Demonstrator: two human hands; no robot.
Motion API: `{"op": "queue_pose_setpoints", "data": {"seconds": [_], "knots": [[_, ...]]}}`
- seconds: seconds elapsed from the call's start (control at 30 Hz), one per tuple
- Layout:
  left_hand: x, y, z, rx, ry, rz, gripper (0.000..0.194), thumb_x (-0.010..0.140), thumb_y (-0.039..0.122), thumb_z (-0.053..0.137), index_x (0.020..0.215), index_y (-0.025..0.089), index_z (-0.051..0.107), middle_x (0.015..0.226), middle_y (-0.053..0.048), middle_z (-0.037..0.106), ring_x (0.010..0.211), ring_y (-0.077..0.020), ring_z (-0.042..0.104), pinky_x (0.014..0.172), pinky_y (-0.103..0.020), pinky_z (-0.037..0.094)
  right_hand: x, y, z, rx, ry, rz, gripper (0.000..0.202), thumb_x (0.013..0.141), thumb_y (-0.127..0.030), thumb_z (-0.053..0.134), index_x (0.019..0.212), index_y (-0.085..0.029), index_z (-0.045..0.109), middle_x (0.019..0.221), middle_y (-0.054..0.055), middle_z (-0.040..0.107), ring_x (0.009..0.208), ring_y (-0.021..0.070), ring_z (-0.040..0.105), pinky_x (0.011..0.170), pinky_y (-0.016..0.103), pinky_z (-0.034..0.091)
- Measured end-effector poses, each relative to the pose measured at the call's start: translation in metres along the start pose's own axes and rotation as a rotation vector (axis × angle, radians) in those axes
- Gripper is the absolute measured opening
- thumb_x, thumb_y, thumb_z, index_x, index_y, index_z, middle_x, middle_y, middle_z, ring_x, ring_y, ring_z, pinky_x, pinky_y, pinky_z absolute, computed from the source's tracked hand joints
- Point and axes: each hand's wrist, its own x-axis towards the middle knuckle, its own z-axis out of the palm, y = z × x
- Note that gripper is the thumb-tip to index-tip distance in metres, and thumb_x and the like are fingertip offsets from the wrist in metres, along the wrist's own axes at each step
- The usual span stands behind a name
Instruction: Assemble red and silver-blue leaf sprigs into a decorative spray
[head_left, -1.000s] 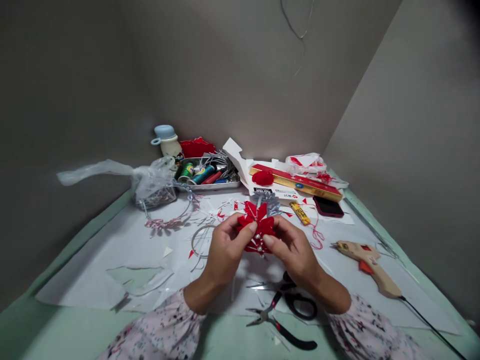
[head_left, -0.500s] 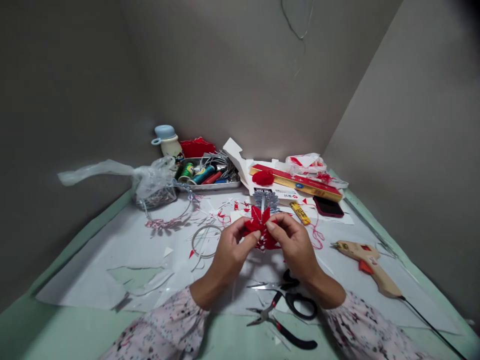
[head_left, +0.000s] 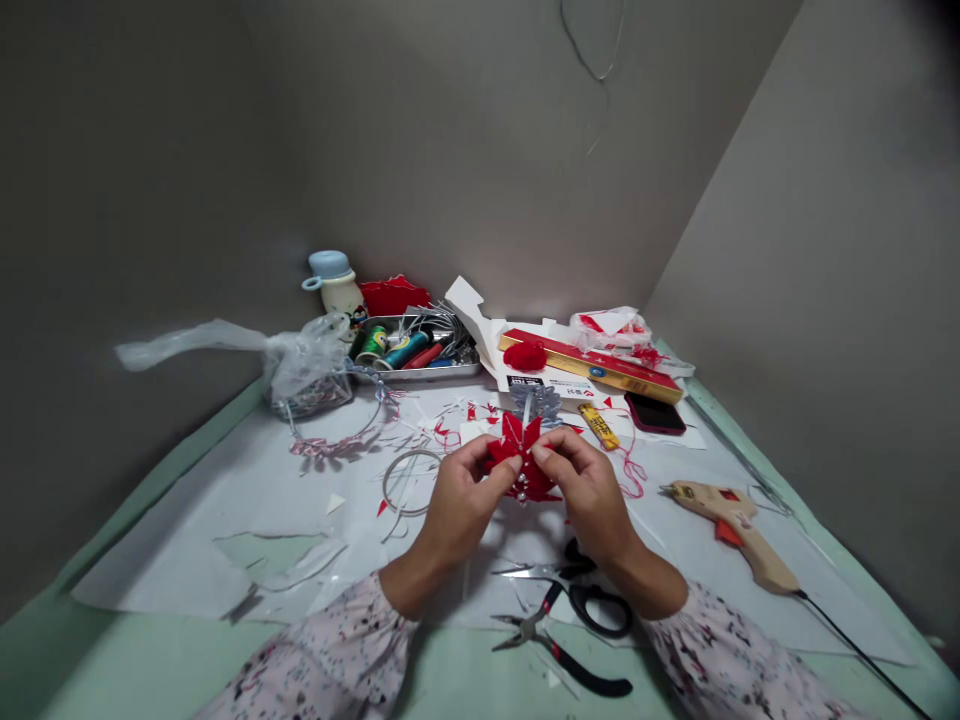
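Observation:
A red fabric flower [head_left: 534, 482] with pointed petals and pearl-like beads at its middle is held up between both hands, above the paper-covered table. My left hand [head_left: 472, 485] pinches its left petals between thumb and fingers. On the other side my right hand [head_left: 581, 480] grips the right petals, thumb near the beads. A pale stem-like strip and grey leaf-shaped pieces [head_left: 541, 402] show just behind the flower; whether they join it I cannot tell. Below the hands lie black-handled scissors [head_left: 600, 608] and pliers [head_left: 559, 645].
A glue gun [head_left: 739, 530] with its cord lies at the right, near a phone [head_left: 655, 413]. Along the back stand a metal tray [head_left: 442, 373] of thread spools, a long red-and-gold box [head_left: 600, 368] and a bottle [head_left: 337, 285]. A wire hoop [head_left: 386, 495] and a decorated ring [head_left: 330, 447] rest left.
Both hands keep their pinch on the red flower, which is nearly still. The view has shifted very slightly.

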Motion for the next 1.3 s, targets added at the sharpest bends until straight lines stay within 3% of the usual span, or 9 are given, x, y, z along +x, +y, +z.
{"op": "queue_pose_setpoints", "data": {"seconds": [0.3, 0.47, 0.8, 0.93, 1.03, 1.17, 1.3], "knots": [[0.006, 0.008, 0.003, -0.063, 0.024, -0.028, 0.012, 0.074, 0.025, 0.071, 0.077, 0.014, 0.070, 0.068, -0.001, 0.068, 0.061, -0.0139, 0.058, 0.061, -0.025, 0.047, 0.004, -0.002, -0.004, 0.111, -0.002, 0.007, 0.017, 0.086, -0.034, 0.060, 0.076, -0.021, 0.060, 0.066, -0.004, 0.054, 0.059, 0.0114, 0.048, 0.056, 0.023, 0.041], [0.016, 0.008, 0.007, -0.049, 0.001, -0.055, 0.017, 0.073, 0.030, 0.071, 0.079, 0.014, 0.069, 0.069, -0.003, 0.068, 0.065, -0.0175, 0.062, 0.064, -0.028, 0.049, 0.011, 0.003, -0.008, 0.227, 0.021, 0.061, 0.017, 0.083, -0.036, 0.064, 0.077, -0.021, 0.060, 0.067, -0.003, 0.056, 0.060, 0.0130, 0.050, 0.058, 0.025, 0.043], [0.018, 0.007, 0.018, -0.052, 0.064, -0.010, 0.013, 0.074, 0.027, 0.068, 0.079, 0.015, 0.068, 0.067, 0.000, 0.066, 0.062, -0.0155, 0.060, 0.060, -0.026, 0.049, 0.012, 0.003, -0.008, 0.344, 0.014, 0.115, 0.020, 0.081, -0.037, 0.067, 0.075, -0.020, 0.059, 0.064, -0.005, 0.052, 0.057, 0.0109, 0.046, 0.057, 0.024, 0.041], [0.020, 0.015, 0.016, -0.040, 0.102, 0.045, 0.013, 0.074, 0.027, 0.069, 0.078, 0.015, 0.068, 0.066, 0.000, 0.067, 0.059, -0.0149, 0.060, 0.059, -0.026, 0.050, 0.015, -0.006, -0.013, 0.300, 0.031, 0.088, 0.023, 0.083, -0.042, 0.066, 0.086, -0.020, 0.064, 0.077, 0.000, 0.060, 0.068, 0.0144, 0.056, 0.060, 0.026, 0.047], [0.024, 0.025, 0.008, -0.093, 0.137, 0.106, 0.018, 0.076, 0.030, 0.070, 0.086, 0.016, 0.071, 0.072, -0.001, 0.071, 0.059, -0.0153, 0.062, 0.058, -0.027, 0.052, 0.021, -0.015, -0.024, 0.261, 0.152, 0.012, 0.025, 0.084, -0.044, 0.065, 0.091, -0.020, 0.066, 0.088, 0.003, 0.062, 0.074, 0.0151, 0.059, 0.060, 0.026, 0.048], [0.032, 0.042, -0.007, -0.180, 0.238, 0.297, 0.018, 0.075, 0.027, 0.073, 0.090, 0.017, 0.073, 0.076, -0.001, 0.072, 0.068, -0.0159, 0.065, 0.067, -0.028, 0.054, 0.029, -0.021, -0.039, 0.150, 0.295, -0.088, 0.021, 0.084, -0.041, 0.066, 0.088, -0.021, 0.063, 0.079, 0.000, 0.058, 0.067, 0.0131, 0.054, 0.057, 0.024, 0.045], [0.036, 0.050, -0.013, -0.208, 0.275, 0.328, 0.022, 0.075, 0.025, 0.072, 0.095, 0.016, 0.073, 0.076, -0.002, 0.072, 0.068, -0.0174, 0.066, 0.068, -0.030, 0.055, 0.028, -0.025, -0.043, -0.147, 0.231, -0.135, 0.020, 0.086, -0.041, 0.063, 0.085, -0.021, 0.064, 0.072, 0.000, 0.057, 0.064, 0.0146, 0.052, 0.059, 0.028, 0.044]]}}
